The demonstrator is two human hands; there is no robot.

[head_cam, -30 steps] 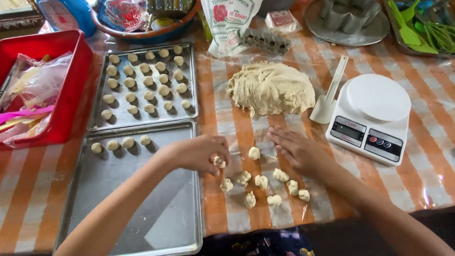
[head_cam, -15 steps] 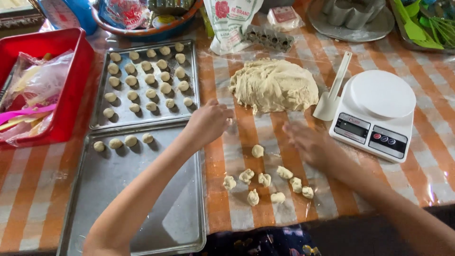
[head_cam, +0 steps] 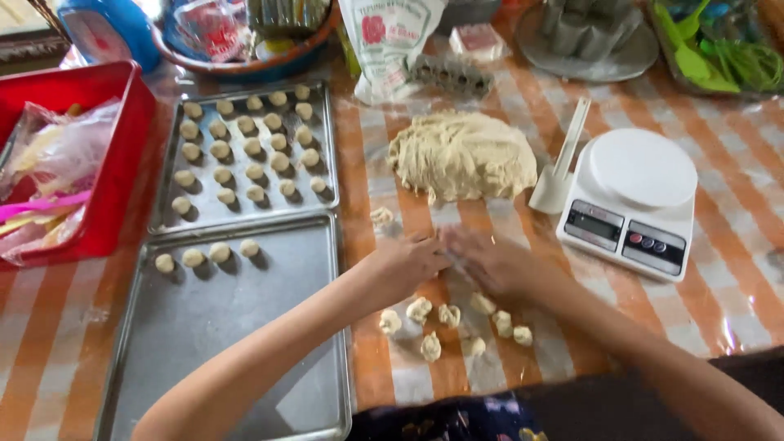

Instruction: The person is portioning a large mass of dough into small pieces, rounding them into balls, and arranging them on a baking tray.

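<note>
Left hand [head_cam: 406, 263] and right hand [head_cam: 490, 260] meet fingertip to fingertip over striped surface [head_cam: 735, 212]; grip contents unclear. Pale lumpy dough pieces [head_cam: 457, 322] just below; big dough mound [head_cam: 461, 155] above.

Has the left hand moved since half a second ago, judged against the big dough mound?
Yes. The left hand has drawn back from the edge of the dough mound toward the person, and now meets the right hand above the small dough pieces.
</note>
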